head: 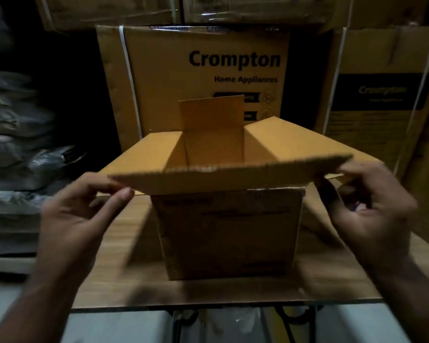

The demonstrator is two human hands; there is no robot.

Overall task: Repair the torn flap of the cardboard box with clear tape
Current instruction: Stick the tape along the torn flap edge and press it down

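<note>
Near flap (230, 179) is lying crosswise between both hands, left grip (84, 209) and right grip (367, 201) each pinching one end.

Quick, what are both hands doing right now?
Left hand: pinching the near flap of the cardboard box at its left end.
Right hand: pinching the same flap's right end.
</note>
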